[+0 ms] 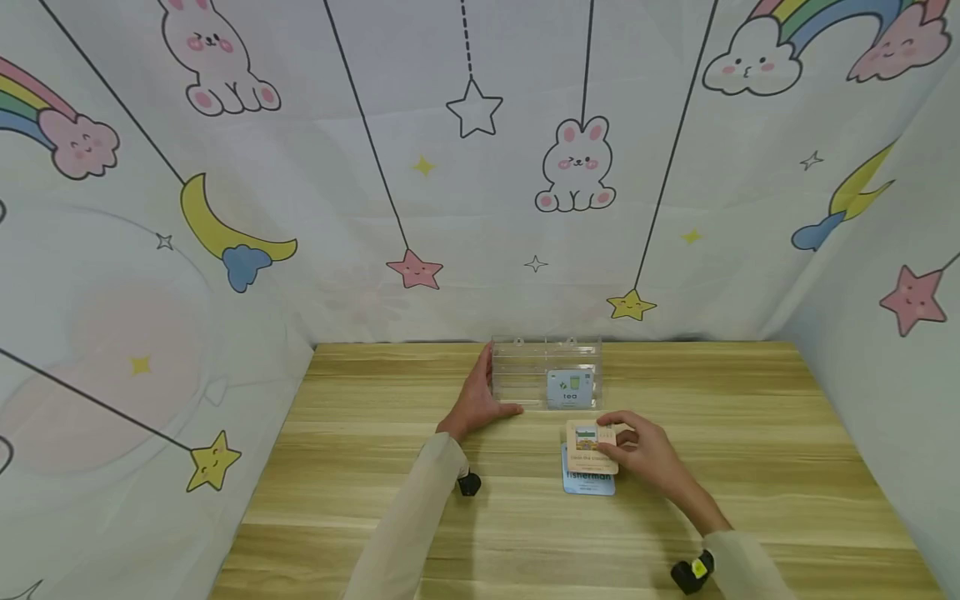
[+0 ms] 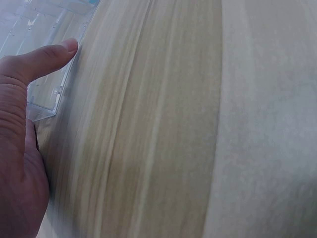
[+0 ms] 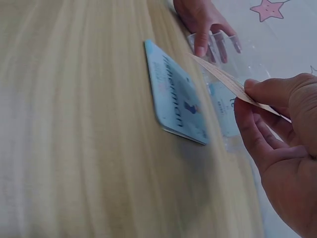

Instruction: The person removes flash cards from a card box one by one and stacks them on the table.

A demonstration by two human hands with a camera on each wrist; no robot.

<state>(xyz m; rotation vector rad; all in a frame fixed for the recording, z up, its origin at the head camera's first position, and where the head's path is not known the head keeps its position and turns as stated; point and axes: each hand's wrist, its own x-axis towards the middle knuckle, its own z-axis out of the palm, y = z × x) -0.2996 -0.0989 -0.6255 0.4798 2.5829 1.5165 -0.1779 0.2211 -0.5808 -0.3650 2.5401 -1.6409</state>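
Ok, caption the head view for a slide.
Right hand lifts a beige picture card off a blue card stack; left hand steadies a clear acrylic box.

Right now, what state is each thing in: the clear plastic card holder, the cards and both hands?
Clear plastic card holder: upright on the wooden table, one pale blue "tea" card standing in it.
Beige picture card: lifted off the table, pinched in the right hand.
Blue card stack: flat on the table, face up.
Left hand: resting against the holder's left end, thumb along its front.
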